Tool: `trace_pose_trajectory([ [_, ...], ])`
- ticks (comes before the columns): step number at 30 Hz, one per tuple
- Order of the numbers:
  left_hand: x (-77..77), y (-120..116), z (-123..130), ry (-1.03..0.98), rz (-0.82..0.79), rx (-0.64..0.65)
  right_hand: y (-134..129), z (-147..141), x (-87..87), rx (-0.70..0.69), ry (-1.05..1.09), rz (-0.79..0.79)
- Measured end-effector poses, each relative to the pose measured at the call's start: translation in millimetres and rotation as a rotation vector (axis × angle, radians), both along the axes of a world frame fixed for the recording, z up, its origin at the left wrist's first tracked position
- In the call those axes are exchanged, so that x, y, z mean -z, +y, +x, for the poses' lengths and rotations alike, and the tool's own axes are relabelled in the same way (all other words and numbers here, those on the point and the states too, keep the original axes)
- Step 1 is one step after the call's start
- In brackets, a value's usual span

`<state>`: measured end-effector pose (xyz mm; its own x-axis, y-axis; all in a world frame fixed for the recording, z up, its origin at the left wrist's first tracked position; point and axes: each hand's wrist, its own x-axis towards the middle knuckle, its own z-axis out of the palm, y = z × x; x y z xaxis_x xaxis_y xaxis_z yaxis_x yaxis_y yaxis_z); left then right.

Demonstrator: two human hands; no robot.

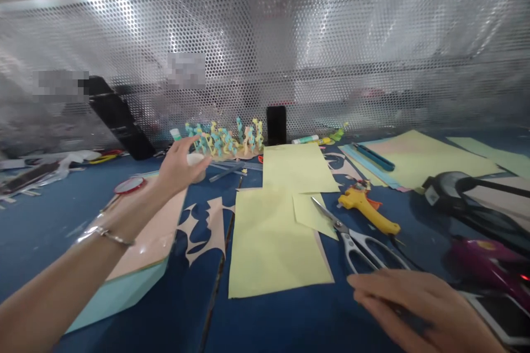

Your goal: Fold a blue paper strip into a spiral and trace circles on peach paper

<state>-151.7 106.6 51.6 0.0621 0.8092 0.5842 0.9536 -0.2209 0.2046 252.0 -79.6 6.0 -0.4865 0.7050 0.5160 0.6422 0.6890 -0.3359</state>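
My left hand (182, 162) reaches over the table, thumb and fingers apart. Beside it is a small white object (195, 159), partly hidden by the thumb; I cannot make out its kind. Just behind that hand stand twisted blue and yellow paper pieces (226, 140) on a base. My right hand (418, 300) is low at the right, fingers stretched out, just below the handles of the scissors (348, 230), which lie with blades nearly closed. The blade tips rest over a small yellow paper piece (308, 212). Larger yellow sheets (273, 253) lie between my hands.
Cut pink paper scraps (215, 231) lie left of the sheets. A yellow glue gun (366, 209) is beyond the scissors. Paper stacks lie left and right, with a magnifying glass (130, 185) on the left one. A black phone (276, 125) stands before the perforated metal panel (331, 38).
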Motion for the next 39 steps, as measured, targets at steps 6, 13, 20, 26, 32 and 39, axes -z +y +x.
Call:
trace_pose_trajectory([
  [6,20.8,-50,63,0.249,-0.569,0.391,11,0,-7.5,-0.064,-0.386,-0.072],
  [13,41.3,-6,59,0.17,-0.603,0.218,37,-2,-7.5,-0.105,-0.513,-0.067],
  [20,39.3,0,62,0.061,-0.582,0.257,56,-3,3.7,-0.052,-0.507,-0.112],
  [26,42.2,3,55,-0.024,-0.61,0.232,52,4,12.1,-0.03,-0.496,-0.151],
  [32,50.6,5,58,-0.003,-0.514,0.216,52,6,11.1,0.03,-0.507,-0.124],
  [39,24.9,1,55,-0.096,-0.442,0.183,54,9,12.3,0.025,-0.491,-0.085],
])
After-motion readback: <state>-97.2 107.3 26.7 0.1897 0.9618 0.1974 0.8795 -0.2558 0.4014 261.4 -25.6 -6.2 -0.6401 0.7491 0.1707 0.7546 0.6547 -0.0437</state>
